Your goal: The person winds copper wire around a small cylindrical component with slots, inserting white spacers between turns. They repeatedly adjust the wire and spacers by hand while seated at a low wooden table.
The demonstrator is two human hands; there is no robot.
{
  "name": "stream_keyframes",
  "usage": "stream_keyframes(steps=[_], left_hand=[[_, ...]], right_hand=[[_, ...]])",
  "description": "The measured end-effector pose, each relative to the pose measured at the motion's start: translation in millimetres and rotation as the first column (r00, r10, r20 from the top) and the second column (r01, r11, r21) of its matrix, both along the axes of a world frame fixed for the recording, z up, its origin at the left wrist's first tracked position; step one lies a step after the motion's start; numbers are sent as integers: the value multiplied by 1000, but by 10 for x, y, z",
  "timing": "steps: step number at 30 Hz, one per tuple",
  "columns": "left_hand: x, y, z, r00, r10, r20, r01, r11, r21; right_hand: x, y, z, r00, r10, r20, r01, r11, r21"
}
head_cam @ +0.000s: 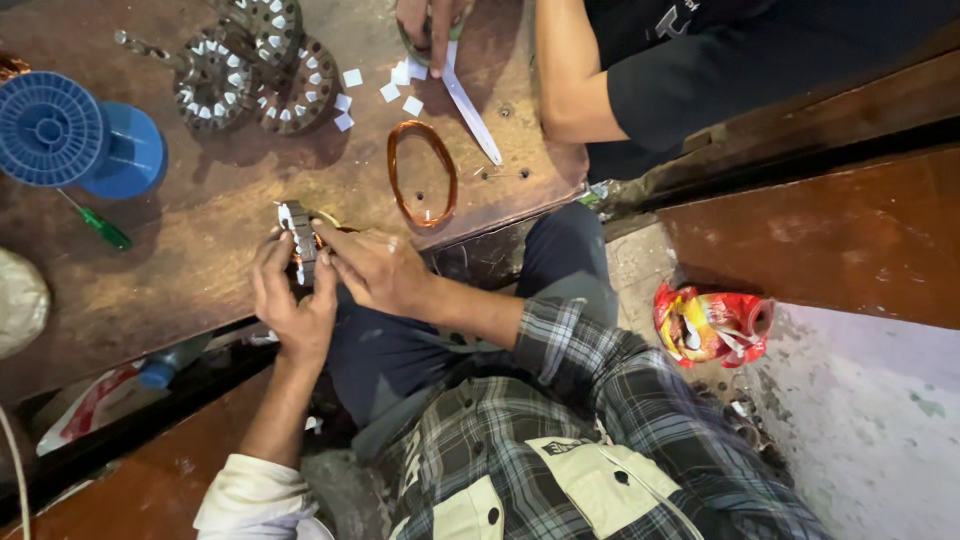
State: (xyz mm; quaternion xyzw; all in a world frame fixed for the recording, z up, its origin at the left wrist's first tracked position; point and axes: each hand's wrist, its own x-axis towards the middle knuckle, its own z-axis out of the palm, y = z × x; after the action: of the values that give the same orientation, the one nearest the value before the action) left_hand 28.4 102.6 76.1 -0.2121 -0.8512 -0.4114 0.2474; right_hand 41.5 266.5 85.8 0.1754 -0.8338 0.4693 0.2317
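The left hand [290, 300] and the right hand [375, 268] both grip a metal stator [299, 240] with copper wire, holding it at the near edge of the wooden desk [200, 260]. A copper coil [422, 172] lies near, beside a blue spool [75, 135].

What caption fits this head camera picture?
Both hands, left and right, grip a motor stator beside a copper coil.

The left hand [290, 300] and right hand [375, 268] cover most of the stator [299, 240] between them. A co-worker's hand [430, 22] is cut off by the top edge, and the blue spool [75, 135] hides the screwdriver [95, 222] tip.
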Motion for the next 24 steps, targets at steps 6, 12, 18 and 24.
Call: stream_keyframes(steps=[6,12,18,24], left_hand=[[-100,-143,-66,995,-103,-14,104,993,60],[-194,-167,-142,987,-115,-109,123,990,70],[-187,-132,-243,980,-37,-196,47,998,49],[-222,-146,-341,985,-60,-159,66,997,35]], right_hand=[[26,6,39,999,-22,-30,23,1000,11],[56,9,-19,999,1,-53,2,998,56],[-78,212,-209,961,163,-224,-151,986,69],[-212,269,-354,903,273,-332,-199,950,240]])
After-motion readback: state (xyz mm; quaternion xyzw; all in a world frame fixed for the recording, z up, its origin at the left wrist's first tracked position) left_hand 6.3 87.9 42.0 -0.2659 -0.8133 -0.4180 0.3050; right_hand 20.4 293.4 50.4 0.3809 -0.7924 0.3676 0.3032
